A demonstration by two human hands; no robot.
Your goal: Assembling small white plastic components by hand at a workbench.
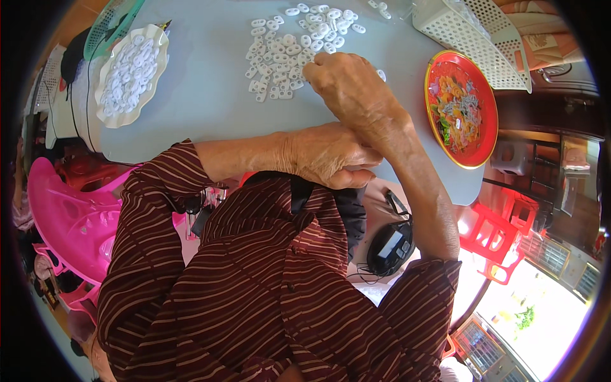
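Small white oval plastic pieces with holes (277, 57) lie in a loose, spread cluster on the pale blue-grey table (203, 76). My right hand (347, 83) is at the cluster's near right edge, back up, with fingers curled under; whatever they hold is hidden. Below it, at the near edge of the table, my left hand (331, 156) is closed, its thumb against the curled fingers, and I cannot make out anything in it. My right forearm passes close by the left fingers. A white scalloped dish (162, 54) on the left is heaped with similar white pieces.
On the right stands a red gold-rimmed bowl (487, 114) with multicoloured small bits. Behind it is a white perforated basket (471, 44). A green mesh basket (105, 28) is at far left. A pink plastic chair (70, 223), red stools (493, 229) and a black bag (388, 248) are below table level.
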